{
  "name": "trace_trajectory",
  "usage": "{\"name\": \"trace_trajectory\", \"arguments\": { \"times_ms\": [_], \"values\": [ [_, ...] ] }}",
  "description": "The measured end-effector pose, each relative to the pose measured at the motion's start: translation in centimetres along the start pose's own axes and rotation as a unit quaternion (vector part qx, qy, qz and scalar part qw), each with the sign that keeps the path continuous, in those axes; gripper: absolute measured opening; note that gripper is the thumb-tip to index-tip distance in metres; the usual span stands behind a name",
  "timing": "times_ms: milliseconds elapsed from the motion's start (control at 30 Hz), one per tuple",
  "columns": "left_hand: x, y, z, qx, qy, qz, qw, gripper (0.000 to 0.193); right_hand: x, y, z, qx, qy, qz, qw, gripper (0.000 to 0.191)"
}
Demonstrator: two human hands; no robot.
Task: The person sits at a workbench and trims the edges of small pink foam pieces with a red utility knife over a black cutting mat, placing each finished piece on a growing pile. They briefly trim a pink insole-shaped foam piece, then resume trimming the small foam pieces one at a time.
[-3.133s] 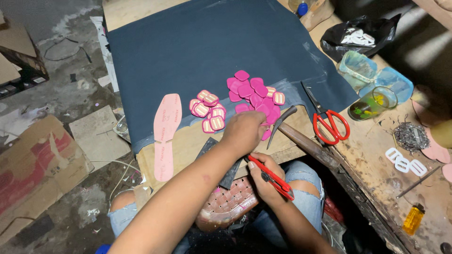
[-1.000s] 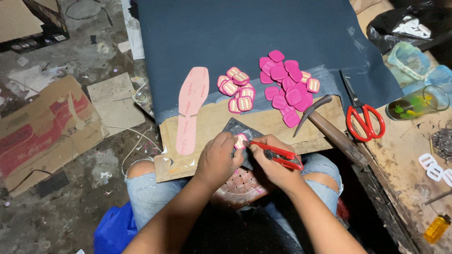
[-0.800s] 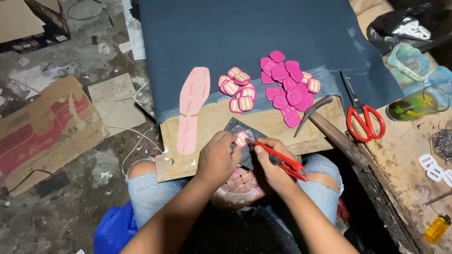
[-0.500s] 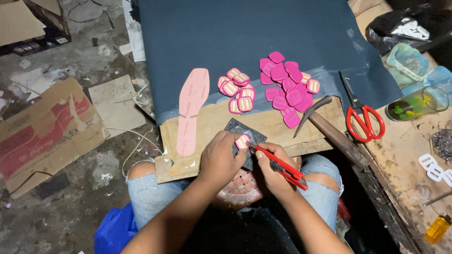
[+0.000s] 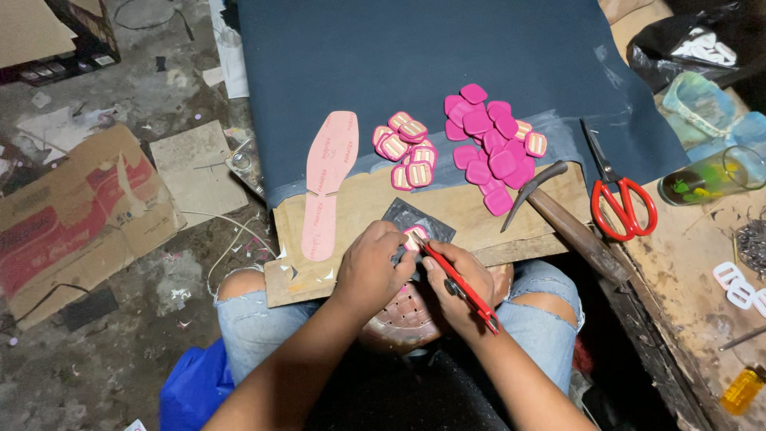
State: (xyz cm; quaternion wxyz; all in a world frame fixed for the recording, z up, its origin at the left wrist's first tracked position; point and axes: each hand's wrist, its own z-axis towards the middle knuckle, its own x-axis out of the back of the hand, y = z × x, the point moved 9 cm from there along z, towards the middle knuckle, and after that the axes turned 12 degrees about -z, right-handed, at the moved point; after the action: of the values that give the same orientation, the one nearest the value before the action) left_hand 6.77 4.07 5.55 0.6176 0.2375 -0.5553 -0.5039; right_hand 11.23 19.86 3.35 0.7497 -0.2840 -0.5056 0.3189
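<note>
My left hand [image 5: 373, 265] presses a small pink piece [image 5: 415, 235] onto a dark cutting pad [image 5: 417, 216] at the near edge of a wooden board [image 5: 463, 209]. My right hand [image 5: 459, 284] grips a red utility knife [image 5: 456, 278] with its tip at that piece. Beyond lie a pile of plain pink pieces [image 5: 488, 144], a smaller pile of pink pieces with pale slots [image 5: 405, 145], and a long pink shoe insole [image 5: 325, 180]. All rest on or beside a dark blue sheet [image 5: 415, 56].
A hammer [image 5: 563, 219] lies right of my hands, red-handled scissors [image 5: 616, 188] beyond it. A glass [image 5: 710, 177], plastic containers [image 5: 702, 102] and white buckles [image 5: 738, 285] sit on the right bench. Cardboard [image 5: 76, 215] litters the floor at left. A woven pink object [image 5: 405, 313] rests on my lap.
My left hand came back from the pink pile to the pad with a piece three seconds ago. In the last second both hands stay on the pad, the knife shifting slightly.
</note>
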Motion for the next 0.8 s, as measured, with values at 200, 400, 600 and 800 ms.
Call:
{"name": "trace_trajectory", "arguments": {
  "times_ms": [200,400,600,800],
  "values": [
    [0.1,0.2,0.0,-0.021,0.007,-0.003,1.0,0.019,0.5,-2.5,0.9,0.067,0.005,-0.058,0.996,0.027],
    [-0.1,-0.1,-0.2,-0.02,-0.002,-0.009,1.0,0.016,0.9,-7.7,0.9,0.242,0.042,-0.125,0.961,0.025],
    [0.1,0.4,0.0,-0.03,-0.004,0.001,1.0,0.025,0.0,-7.1,1.7,0.212,-0.022,-0.145,0.966,0.028],
    [0.6,-1.1,0.4,0.091,0.012,-0.095,0.991,0.03,0.1,-0.6,1.2,-0.035,-0.039,-0.026,0.998,0.027]
  ]
}}
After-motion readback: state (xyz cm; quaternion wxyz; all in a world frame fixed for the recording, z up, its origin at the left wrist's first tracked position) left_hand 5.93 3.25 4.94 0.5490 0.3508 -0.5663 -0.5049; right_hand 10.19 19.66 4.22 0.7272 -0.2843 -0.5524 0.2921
